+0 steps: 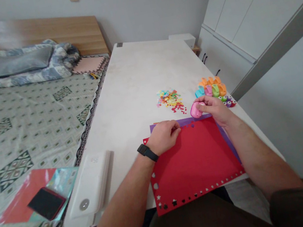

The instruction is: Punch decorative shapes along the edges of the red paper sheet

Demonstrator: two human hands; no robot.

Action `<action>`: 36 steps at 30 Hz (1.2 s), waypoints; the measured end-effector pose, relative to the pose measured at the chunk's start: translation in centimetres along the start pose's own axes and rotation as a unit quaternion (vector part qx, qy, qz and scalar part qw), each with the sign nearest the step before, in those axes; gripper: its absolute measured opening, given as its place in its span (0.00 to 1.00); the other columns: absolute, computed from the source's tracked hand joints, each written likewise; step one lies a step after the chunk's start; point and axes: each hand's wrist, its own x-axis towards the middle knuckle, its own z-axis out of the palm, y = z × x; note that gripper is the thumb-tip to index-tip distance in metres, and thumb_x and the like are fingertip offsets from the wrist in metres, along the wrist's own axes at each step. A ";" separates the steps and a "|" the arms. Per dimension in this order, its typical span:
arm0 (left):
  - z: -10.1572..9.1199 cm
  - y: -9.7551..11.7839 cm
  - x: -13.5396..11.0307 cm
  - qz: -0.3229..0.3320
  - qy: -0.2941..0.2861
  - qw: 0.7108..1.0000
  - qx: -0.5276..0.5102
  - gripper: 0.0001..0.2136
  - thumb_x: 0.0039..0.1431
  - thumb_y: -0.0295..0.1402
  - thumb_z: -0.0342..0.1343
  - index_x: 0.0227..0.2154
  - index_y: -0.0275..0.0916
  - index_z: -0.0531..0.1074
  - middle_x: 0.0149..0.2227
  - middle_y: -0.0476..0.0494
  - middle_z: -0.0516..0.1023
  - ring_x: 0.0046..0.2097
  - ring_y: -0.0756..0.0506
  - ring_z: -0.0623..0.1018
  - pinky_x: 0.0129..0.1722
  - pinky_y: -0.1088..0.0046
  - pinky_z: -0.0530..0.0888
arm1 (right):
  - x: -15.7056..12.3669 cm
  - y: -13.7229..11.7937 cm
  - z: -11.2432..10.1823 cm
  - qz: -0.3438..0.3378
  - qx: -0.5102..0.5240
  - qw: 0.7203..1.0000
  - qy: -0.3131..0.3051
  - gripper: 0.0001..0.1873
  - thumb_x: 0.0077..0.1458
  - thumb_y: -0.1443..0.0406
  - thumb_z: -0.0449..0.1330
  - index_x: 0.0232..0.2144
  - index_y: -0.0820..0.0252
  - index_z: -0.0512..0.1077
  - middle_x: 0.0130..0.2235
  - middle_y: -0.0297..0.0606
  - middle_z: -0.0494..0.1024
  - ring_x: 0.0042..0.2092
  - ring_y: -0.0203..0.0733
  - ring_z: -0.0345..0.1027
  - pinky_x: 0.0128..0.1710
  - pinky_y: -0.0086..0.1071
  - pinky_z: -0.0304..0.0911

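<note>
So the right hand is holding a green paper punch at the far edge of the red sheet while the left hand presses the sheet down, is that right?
Not quite: the small plastic paper punch in the right hand is pink, not green, as the head view shows. The rest holds: the left hand rests on the red paper sheet.

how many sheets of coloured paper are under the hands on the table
2. A red sheet lies on top, under the left hand; a purple sheet shows beneath it along its far and right edges, by the right hand. More may be hidden underneath.
</note>
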 end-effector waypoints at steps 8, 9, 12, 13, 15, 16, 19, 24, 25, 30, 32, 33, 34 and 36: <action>-0.1 0.2 -0.1 0.006 -0.012 1.000 -0.012 0.07 0.66 0.34 0.55 0.37 0.40 0.77 0.35 0.44 0.81 0.37 0.46 0.79 0.39 0.70 0.73 | -0.1 -0.3 0.0 0.003 0.015 1.000 0.011 0.23 0.49 0.50 0.73 0.40 0.57 0.75 0.32 0.36 0.80 0.32 0.41 0.73 0.40 0.39 0.69; 0.0 0.1 -0.1 0.008 -0.015 1.000 -0.011 0.07 0.66 0.34 0.55 0.37 0.40 0.77 0.35 0.44 0.81 0.37 0.46 0.78 0.39 0.70 0.73 | -0.1 -0.4 -0.1 0.003 0.007 1.000 0.010 0.23 0.49 0.49 0.73 0.39 0.57 0.75 0.32 0.36 0.80 0.33 0.41 0.72 0.39 0.39 0.69; 0.1 0.1 -0.1 0.013 -0.020 1.000 -0.006 0.06 0.66 0.34 0.56 0.37 0.40 0.77 0.35 0.44 0.81 0.37 0.46 0.78 0.39 0.70 0.73 | -0.4 -0.3 -0.3 0.010 -0.033 0.999 -0.026 0.23 0.52 0.47 0.70 0.38 0.58 0.75 0.33 0.37 0.80 0.34 0.41 0.72 0.38 0.36 0.68; 0.1 0.0 -0.1 0.013 -0.021 1.000 -0.004 0.06 0.66 0.34 0.56 0.37 0.40 0.77 0.35 0.44 0.81 0.37 0.46 0.78 0.39 0.70 0.73 | -0.4 -0.2 -0.3 0.019 -0.049 0.997 -0.052 0.23 0.54 0.46 0.68 0.37 0.58 0.75 0.32 0.37 0.80 0.33 0.41 0.72 0.37 0.36 0.67; 0.2 0.0 -0.1 0.011 -0.024 1.000 0.000 0.06 0.66 0.34 0.56 0.37 0.40 0.77 0.35 0.44 0.81 0.37 0.46 0.78 0.38 0.70 0.73 | -0.6 -0.1 -0.2 0.047 -0.078 0.990 -0.111 0.24 0.57 0.44 0.65 0.33 0.59 0.74 0.30 0.37 0.80 0.32 0.40 0.71 0.36 0.35 0.66; 0.2 0.0 -0.1 0.011 -0.026 1.000 0.002 0.06 0.66 0.34 0.56 0.36 0.40 0.77 0.35 0.44 0.81 0.37 0.46 0.79 0.38 0.71 0.72 | -0.6 0.0 0.0 0.057 -0.087 0.986 -0.129 0.24 0.58 0.44 0.64 0.33 0.59 0.74 0.30 0.38 0.80 0.32 0.40 0.71 0.35 0.35 0.66; 0.2 -0.1 -0.2 0.014 -0.026 1.000 0.002 0.06 0.65 0.34 0.56 0.36 0.40 0.77 0.35 0.44 0.81 0.37 0.46 0.79 0.38 0.71 0.72 | -0.6 0.1 0.8 0.027 -0.073 0.991 -0.107 0.24 0.56 0.45 0.67 0.39 0.58 0.74 0.36 0.40 0.82 0.37 0.42 0.74 0.40 0.36 0.68; 0.2 -0.2 -0.1 0.018 -0.027 0.999 0.000 0.06 0.66 0.33 0.56 0.36 0.40 0.77 0.35 0.45 0.81 0.37 0.46 0.78 0.37 0.71 0.72 | 0.1 0.4 1.1 -0.032 0.004 0.999 -0.001 0.24 0.57 0.45 0.67 0.43 0.57 0.73 0.36 0.39 0.82 0.37 0.42 0.75 0.43 0.37 0.70; 0.2 -0.2 -0.1 0.019 -0.027 0.999 -0.001 0.06 0.66 0.33 0.56 0.36 0.40 0.77 0.35 0.45 0.81 0.36 0.46 0.78 0.37 0.71 0.71 | 0.3 0.5 0.9 -0.032 0.010 0.999 0.013 0.24 0.57 0.46 0.67 0.43 0.57 0.74 0.35 0.38 0.82 0.35 0.41 0.75 0.41 0.37 0.70; 0.2 0.0 -0.1 0.018 -0.023 1.000 0.005 0.06 0.67 0.34 0.56 0.37 0.40 0.76 0.35 0.45 0.81 0.37 0.46 0.78 0.37 0.70 0.72 | 0.7 1.3 0.3 -0.021 0.008 0.999 0.049 0.22 0.56 0.47 0.68 0.41 0.57 0.75 0.33 0.36 0.81 0.34 0.39 0.73 0.35 0.33 0.65; 0.2 0.0 -0.1 0.016 -0.014 1.000 0.013 0.06 0.67 0.35 0.57 0.38 0.40 0.76 0.36 0.45 0.81 0.38 0.45 0.79 0.39 0.69 0.73 | 0.5 1.2 0.6 -0.016 -0.001 0.999 0.043 0.21 0.57 0.48 0.67 0.41 0.57 0.76 0.33 0.36 0.81 0.34 0.39 0.72 0.34 0.32 0.63; 0.1 0.0 -0.1 0.015 -0.007 1.000 0.019 0.06 0.67 0.36 0.57 0.39 0.40 0.76 0.36 0.44 0.81 0.39 0.44 0.79 0.41 0.68 0.73 | 0.3 1.1 0.9 -0.016 -0.003 0.999 0.037 0.21 0.57 0.48 0.67 0.42 0.57 0.76 0.34 0.36 0.81 0.34 0.39 0.72 0.34 0.32 0.63; 0.1 0.1 0.0 0.014 0.002 1.000 0.027 0.07 0.67 0.37 0.57 0.40 0.40 0.76 0.38 0.44 0.82 0.41 0.44 0.79 0.43 0.67 0.74 | 0.1 1.0 1.2 -0.016 -0.002 0.999 0.029 0.20 0.58 0.49 0.67 0.43 0.57 0.76 0.34 0.36 0.81 0.35 0.39 0.72 0.35 0.32 0.63; 0.0 0.2 0.0 0.012 0.026 0.999 0.041 0.10 0.67 0.39 0.58 0.45 0.40 0.76 0.41 0.42 0.82 0.44 0.42 0.79 0.47 0.64 0.74 | -0.2 0.9 1.9 -0.016 0.005 1.000 0.011 0.21 0.57 0.49 0.68 0.44 0.58 0.75 0.35 0.36 0.81 0.35 0.39 0.72 0.36 0.33 0.63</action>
